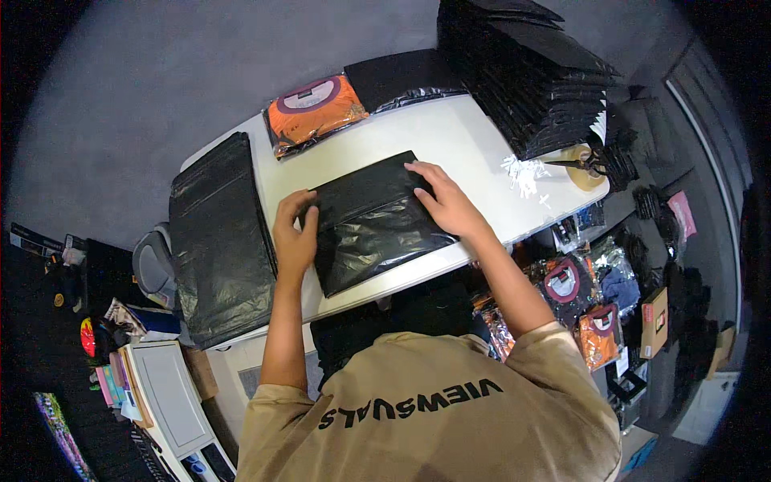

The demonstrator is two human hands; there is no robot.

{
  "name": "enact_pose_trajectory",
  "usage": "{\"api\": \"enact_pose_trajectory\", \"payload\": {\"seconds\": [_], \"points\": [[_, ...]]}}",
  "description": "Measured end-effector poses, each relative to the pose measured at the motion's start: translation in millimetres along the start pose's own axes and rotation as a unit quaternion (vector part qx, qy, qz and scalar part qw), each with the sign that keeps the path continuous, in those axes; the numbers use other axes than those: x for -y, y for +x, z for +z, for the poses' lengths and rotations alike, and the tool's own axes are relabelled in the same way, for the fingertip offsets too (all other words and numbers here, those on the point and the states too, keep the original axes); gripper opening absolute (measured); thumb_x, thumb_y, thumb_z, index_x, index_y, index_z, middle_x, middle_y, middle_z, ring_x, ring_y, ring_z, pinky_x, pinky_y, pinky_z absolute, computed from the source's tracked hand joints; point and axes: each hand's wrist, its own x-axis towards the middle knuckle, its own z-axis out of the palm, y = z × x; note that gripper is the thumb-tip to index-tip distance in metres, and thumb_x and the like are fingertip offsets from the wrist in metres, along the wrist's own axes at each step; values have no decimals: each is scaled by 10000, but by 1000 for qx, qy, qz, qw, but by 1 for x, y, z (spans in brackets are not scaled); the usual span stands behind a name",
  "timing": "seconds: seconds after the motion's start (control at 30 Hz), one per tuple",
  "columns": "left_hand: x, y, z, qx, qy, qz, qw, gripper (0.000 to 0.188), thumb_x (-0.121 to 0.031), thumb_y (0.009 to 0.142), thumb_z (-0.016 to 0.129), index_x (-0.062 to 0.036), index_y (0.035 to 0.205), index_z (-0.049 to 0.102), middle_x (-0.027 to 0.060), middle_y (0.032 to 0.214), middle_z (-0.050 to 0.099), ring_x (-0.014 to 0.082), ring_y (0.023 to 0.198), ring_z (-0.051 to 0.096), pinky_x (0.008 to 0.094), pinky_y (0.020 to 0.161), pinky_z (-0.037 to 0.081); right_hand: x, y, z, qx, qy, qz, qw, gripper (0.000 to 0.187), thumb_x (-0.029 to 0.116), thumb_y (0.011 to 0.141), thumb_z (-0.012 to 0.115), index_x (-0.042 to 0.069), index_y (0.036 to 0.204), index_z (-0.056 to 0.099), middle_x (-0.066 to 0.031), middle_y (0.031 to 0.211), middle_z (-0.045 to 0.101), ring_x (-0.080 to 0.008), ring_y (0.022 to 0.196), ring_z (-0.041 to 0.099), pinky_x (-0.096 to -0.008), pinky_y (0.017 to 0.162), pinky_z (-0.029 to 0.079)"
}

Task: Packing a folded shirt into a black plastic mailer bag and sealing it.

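A black plastic mailing bag (376, 226), glossy on its lower half, lies flat on the white table (474, 132) in front of me. My left hand (295, 233) rests at its left edge, thumb apart from the curled fingertips. On the upper right corner and side of the bag is my right hand (447, 201), its fingers spread. Neither hand is closed around the bag. Farther back lies an orange garment in a clear bag (315, 112), beside another black bag (401, 76). Left of my left hand is a stack of large black bags (221, 233).
A tall pile of filled black bags (522, 76) stands at the back right. Near it are scissors (580, 164), a tape roll (586, 175) and white paper scraps (524, 174). Bagged garments (598, 329) and a cardboard box (654, 321) lie below the right edge. A white cabinet (167, 386) stands lower left.
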Motion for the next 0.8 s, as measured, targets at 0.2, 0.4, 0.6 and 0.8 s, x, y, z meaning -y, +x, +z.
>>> {"api": "enact_pose_trajectory", "payload": {"seconds": [0.2, 0.4, 0.6, 0.8], "points": [[-28, 7, 18, 21, 53, 47, 997, 246, -93, 1031, 651, -21, 1251, 734, 173, 1305, 729, 354, 1259, 661, 459, 1096, 507, 16, -33, -23, -4, 45, 6, 999, 398, 154, 1029, 672, 93, 1421, 646, -176, 1509, 582, -379, 1423, 549, -437, 1182, 448], [-62, -31, 56, 161, 240, 123, 950, 477, -202, 1058, 605, -3, 1491, 587, 181, 1612, 525, 415, 1538, 413, 575, 1282, 295, -1, -43, 8, -27, -122, -69, 990, 476, 250, 1039, 665, 92, 1485, 617, -185, 1594, 534, -409, 1534, 424, -586, 1246, 347], [-74, -30, 43, 85, 213, 115, 967, 238, -171, 991, 670, -2, 1128, 766, 178, 1159, 773, 406, 1139, 683, 520, 1021, 495, -7, -57, -16, -20, -140, -38, 989, 404, 234, 1014, 694, 78, 1386, 679, -181, 1416, 663, -407, 1417, 536, -507, 1203, 400], [-108, 11, 66, 96, 108, 94, 985, 160, -142, 976, 708, -23, 1051, 784, 165, 989, 755, 356, 958, 692, 443, 878, 543, -16, -78, -82, -23, -62, 1, 998, 337, 208, 990, 708, 33, 1277, 720, -202, 1252, 701, -414, 1169, 668, -452, 1042, 523]]}}
